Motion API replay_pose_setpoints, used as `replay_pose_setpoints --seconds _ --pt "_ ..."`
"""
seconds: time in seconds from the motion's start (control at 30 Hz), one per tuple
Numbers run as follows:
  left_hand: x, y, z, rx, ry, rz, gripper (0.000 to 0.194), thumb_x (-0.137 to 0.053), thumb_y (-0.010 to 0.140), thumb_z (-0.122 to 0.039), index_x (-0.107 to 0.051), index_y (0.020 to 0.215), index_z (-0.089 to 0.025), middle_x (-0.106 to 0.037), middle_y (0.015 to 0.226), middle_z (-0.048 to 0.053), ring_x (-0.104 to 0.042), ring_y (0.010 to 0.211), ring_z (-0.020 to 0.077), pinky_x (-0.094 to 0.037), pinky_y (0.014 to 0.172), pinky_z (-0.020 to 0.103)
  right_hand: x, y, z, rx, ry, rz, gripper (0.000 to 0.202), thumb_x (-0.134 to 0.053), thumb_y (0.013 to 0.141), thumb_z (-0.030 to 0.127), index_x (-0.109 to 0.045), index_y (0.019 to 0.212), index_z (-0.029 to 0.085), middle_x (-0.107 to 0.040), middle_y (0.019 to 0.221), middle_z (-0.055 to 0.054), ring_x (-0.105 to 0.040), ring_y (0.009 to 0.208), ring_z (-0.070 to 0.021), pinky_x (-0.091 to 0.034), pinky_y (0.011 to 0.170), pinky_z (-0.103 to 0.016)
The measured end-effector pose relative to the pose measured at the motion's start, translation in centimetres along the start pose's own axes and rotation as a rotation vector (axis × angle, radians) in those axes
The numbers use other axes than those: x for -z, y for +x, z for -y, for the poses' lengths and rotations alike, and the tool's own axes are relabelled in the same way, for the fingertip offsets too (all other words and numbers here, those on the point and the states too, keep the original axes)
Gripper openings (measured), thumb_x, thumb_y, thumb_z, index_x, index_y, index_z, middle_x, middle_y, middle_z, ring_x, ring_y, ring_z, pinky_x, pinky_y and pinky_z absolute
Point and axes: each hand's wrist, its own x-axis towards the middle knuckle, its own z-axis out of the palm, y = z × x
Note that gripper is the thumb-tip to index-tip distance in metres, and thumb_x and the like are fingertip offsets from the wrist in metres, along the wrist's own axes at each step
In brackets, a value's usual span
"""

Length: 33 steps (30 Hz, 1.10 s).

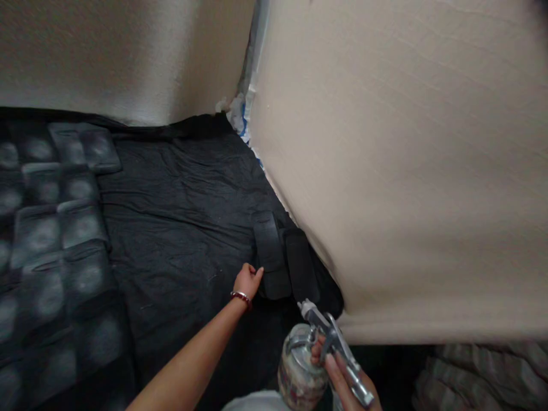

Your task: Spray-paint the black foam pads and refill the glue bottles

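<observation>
My right hand (342,371) is wrapped around the handle of a metal spray gun (329,331) with a stained, round paint cup (302,365) hanging under it. The gun's nozzle points up and forward, close to the lower end of a dark pad (300,265). My left hand (249,279), with a red bead bracelet at its wrist, is closed at the left edge of a long black flat piece (270,257). Its thumb lies against that edge, and the curled fingers are partly hidden. Both black pieces lie side by side on black sheeting (180,211).
Rows of black pads with whitish round patches (60,245) overlap on the left. A large beige sheet (385,171) slopes along the right, and a beige wall (107,57) stands behind. Below are a white rim (257,402) and crumpled grey-brown cloth (483,377).
</observation>
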Motion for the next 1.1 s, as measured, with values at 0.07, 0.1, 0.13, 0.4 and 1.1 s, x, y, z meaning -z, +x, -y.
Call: replay_pose_setpoints --seconds 0.07,0.1,0.13,0.4,1.1 --pt "-0.7 1.0 -2.2 -0.023 0.132 -0.097 0.027 -0.060 0.085 -0.044 -0.050 0.087 -0.019 -0.065 0.080 0.005 -0.066 0.079 0.0200 -0.045 0.065 0.026 1.1 0.2 -0.3 0.012 0.019 0.057 0.050 -0.068 0.075 0.061 -0.075 0.091 0.014 -0.074 0.092 -0.011 -0.068 0.094 -0.0273 -0.053 0.087 -0.028" --pt "-0.7 1.5 -3.3 -0.023 0.190 -0.110 0.025 -0.059 0.086 -0.042 -0.050 0.088 -0.019 -0.066 0.085 0.007 -0.066 0.084 0.0214 -0.046 0.068 0.027 1.6 0.2 -0.5 0.018 0.027 0.076 0.049 -0.067 0.076 0.060 -0.075 0.093 0.014 -0.073 0.093 -0.011 -0.068 0.096 -0.0277 -0.053 0.086 -0.027" --pt "-0.5 1.9 -4.3 -0.029 0.244 -0.111 0.021 -0.059 0.086 -0.038 -0.050 0.087 -0.019 -0.066 0.090 0.009 -0.066 0.088 0.0225 -0.047 0.071 0.028 2.1 0.1 -0.6 0.021 0.034 0.087 0.049 -0.067 0.077 0.060 -0.074 0.093 0.014 -0.073 0.093 -0.011 -0.068 0.097 -0.0280 -0.053 0.085 -0.027" --pt "-0.7 0.0 -6.5 0.059 0.023 0.021 0.014 -0.054 0.089 -0.018 -0.040 0.085 -0.020 -0.057 0.075 0.000 -0.067 0.056 0.0173 -0.051 0.053 0.026 5.0 0.4 -2.3 0.033 0.081 0.102 0.045 -0.067 0.079 0.056 -0.075 0.098 0.016 -0.074 0.097 -0.010 -0.068 0.098 -0.0275 -0.053 0.086 -0.026" --pt "-2.1 -1.6 -3.0 0.263 -0.434 0.120 0.023 -0.049 0.087 0.000 -0.039 0.078 -0.018 -0.048 0.050 -0.008 -0.058 0.040 0.0097 -0.044 0.040 0.015 3.5 0.6 -0.3 0.084 0.010 0.019 0.052 -0.065 0.078 0.063 -0.075 0.096 0.015 -0.074 0.089 -0.010 -0.068 0.082 -0.0243 -0.055 0.073 -0.027"
